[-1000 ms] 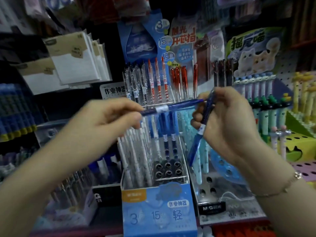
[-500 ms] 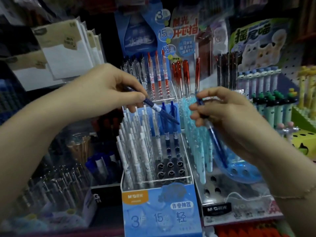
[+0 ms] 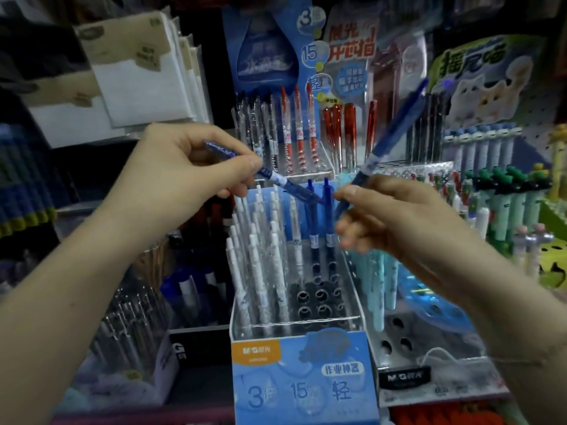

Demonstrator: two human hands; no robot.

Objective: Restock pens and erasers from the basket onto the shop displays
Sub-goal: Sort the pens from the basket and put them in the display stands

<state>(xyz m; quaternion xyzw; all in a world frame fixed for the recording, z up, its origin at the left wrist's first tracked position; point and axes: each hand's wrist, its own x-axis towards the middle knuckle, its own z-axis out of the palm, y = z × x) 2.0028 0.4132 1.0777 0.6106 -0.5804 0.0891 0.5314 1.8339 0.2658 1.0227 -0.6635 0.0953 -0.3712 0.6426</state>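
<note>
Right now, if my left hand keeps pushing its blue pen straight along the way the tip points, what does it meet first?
Probably the two dark blue pens standing in the clear tiered display box: the blue pen in the left hand points down and right, its tip close to their tops. Depth is unclear, so it might pass in front.

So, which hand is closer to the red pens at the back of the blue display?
Left. The left hand is just beside the red pens, on their left. The right hand is lower, to their right.
</note>
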